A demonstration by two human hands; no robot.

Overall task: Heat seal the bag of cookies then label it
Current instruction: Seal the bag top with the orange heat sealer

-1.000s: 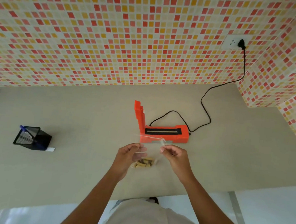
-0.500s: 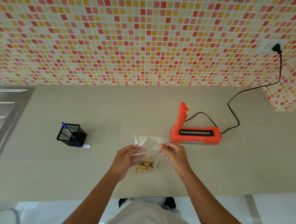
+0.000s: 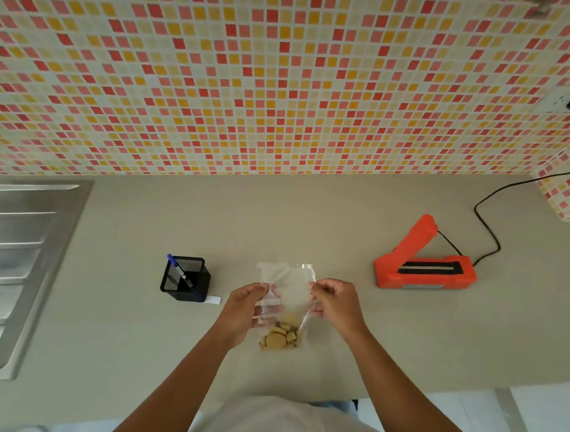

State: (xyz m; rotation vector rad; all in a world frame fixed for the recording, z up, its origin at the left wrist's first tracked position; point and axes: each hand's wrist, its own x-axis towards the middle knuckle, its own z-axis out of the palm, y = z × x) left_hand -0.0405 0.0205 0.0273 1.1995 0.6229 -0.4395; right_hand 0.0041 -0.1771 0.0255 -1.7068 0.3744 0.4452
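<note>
Left hand: fingers curled onto the left edge of the clear thin plastic bag, pinching the film.
Right hand: pinches the right edge of the same bag at about the same height.
Bag: held between my two hands over the beige countertop, near its front edge, mouth pointing away from me. I judge it to be not yet sealed.
Contents: small tan cookies, round ones and broken pieces, heaped at the end nearest me.
Handling, my estimate: light, limp, slippery film with a brittle load that shifts. I would hold it by the side edges below the mouth, leaving the top strip flat for the bar.
Orange plastic heat sealer: lid raised, well apart to the right.
Black mesh pen cup: left of the bag, with a small white label just beside its base.
</note>
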